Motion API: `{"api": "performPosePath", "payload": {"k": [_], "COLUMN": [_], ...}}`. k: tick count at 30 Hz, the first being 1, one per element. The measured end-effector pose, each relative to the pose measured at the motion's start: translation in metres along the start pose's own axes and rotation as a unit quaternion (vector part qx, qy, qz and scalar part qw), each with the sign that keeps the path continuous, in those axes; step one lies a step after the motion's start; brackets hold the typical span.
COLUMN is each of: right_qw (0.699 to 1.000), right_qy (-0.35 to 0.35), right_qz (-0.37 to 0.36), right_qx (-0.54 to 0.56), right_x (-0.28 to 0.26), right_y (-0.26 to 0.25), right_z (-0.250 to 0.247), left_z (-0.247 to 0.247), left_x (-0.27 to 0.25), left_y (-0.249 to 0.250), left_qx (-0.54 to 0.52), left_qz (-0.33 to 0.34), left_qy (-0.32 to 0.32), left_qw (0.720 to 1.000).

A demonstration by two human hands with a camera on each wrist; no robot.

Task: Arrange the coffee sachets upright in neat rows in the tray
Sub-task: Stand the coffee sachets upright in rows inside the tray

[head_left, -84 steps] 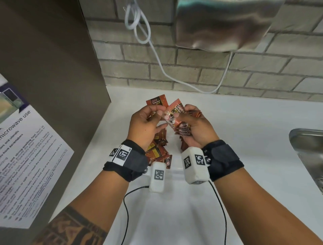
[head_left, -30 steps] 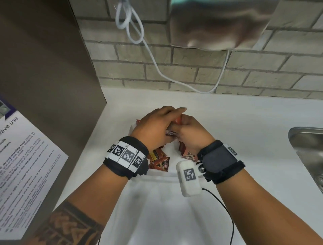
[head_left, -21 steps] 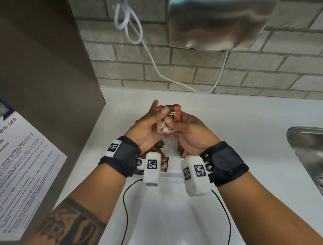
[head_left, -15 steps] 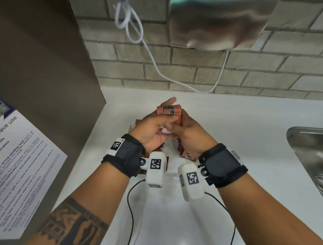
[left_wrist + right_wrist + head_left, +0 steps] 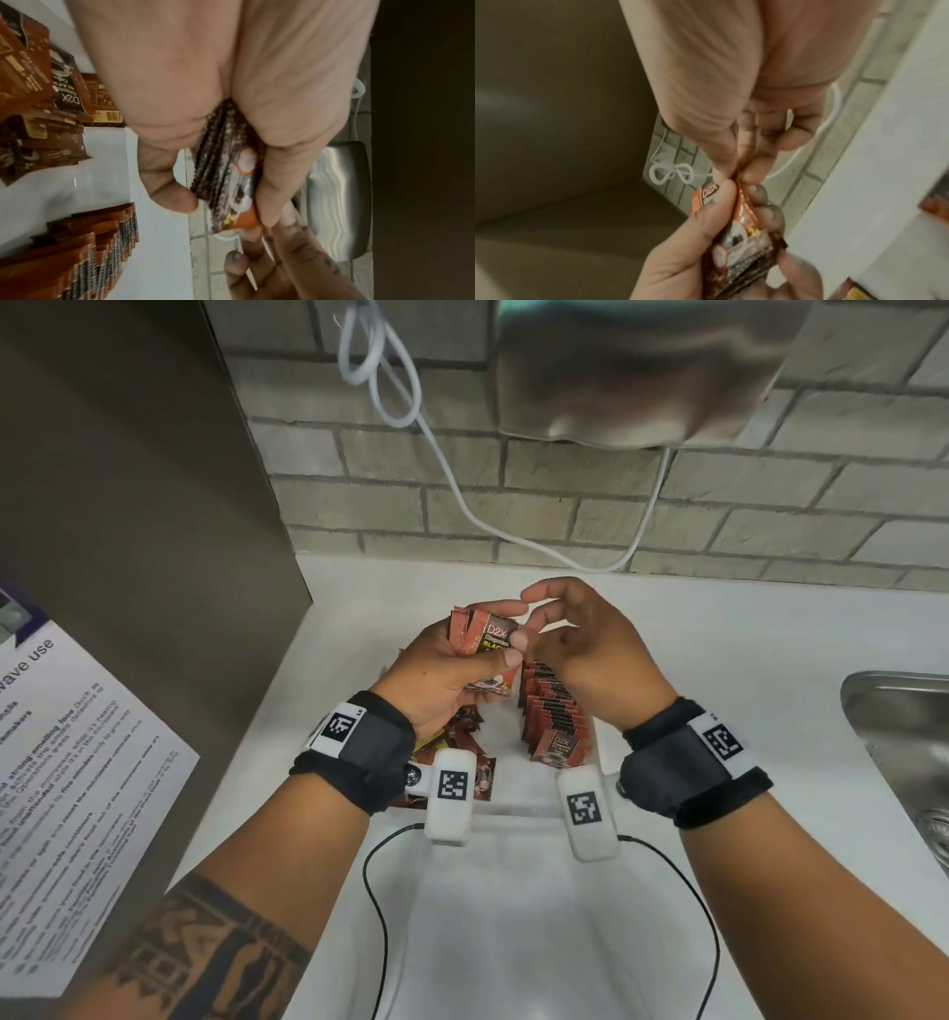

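Note:
My left hand (image 5: 500,634) grips a small stack of brown-orange coffee sachets (image 5: 475,634) above the white tray (image 5: 513,810). In the left wrist view the stack (image 5: 226,172) sits between thumb and fingers. My right hand (image 5: 526,618) is beside it, and in the right wrist view thumb and a finger pinch the top edge of one sachet (image 5: 741,203) of that stack. A row of upright sachets (image 5: 549,711) stands along the tray's right side. Loose sachets (image 5: 464,737) lie in a heap on its left, partly hidden by my left wrist.
A tall brown panel (image 5: 128,531) with a printed notice (image 5: 67,788) closes off the left. A steel sink (image 5: 898,737) lies at the right edge of the white worktop (image 5: 719,649). A white cable (image 5: 462,505) and a steel unit (image 5: 616,377) hang on the brick wall.
Both hands rose out of the tray with a stack of sachets. The stack now sits in my left hand, and my right hand has shifted right, uncovering the upright row.

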State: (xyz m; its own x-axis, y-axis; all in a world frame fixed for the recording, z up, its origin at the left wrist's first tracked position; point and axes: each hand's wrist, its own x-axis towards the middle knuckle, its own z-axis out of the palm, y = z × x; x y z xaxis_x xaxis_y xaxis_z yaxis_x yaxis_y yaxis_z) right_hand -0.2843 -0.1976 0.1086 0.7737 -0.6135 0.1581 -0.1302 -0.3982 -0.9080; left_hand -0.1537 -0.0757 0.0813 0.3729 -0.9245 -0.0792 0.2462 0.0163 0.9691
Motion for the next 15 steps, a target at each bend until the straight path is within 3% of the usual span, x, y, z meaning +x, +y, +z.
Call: {"api": "performPosePath", "payload": {"k": [5, 9, 15], "right_qw": [1.0, 1.0, 0.998], "right_qy": [-0.007, -0.007, 0.003], "right_qz": [-0.001, 0.001, -0.009], "right_qx": [-0.019, -0.008, -0.056], "right_x": [0.004, 0.003, 0.005], "right_y": [0.001, 0.003, 0.008], "right_z": [-0.007, -0.012, -0.024], "left_z": [0.002, -0.001, -0.005], "left_x": [-0.001, -0.003, -0.001], "left_y": [-0.001, -0.001, -0.002], "left_qx": [0.016, -0.087, -0.044], "left_qz": [-0.011, -0.054, -0.017], "left_qy": [0.004, -0.028, -0.022], "left_qw": [1.0, 0.994, 0.999]}}
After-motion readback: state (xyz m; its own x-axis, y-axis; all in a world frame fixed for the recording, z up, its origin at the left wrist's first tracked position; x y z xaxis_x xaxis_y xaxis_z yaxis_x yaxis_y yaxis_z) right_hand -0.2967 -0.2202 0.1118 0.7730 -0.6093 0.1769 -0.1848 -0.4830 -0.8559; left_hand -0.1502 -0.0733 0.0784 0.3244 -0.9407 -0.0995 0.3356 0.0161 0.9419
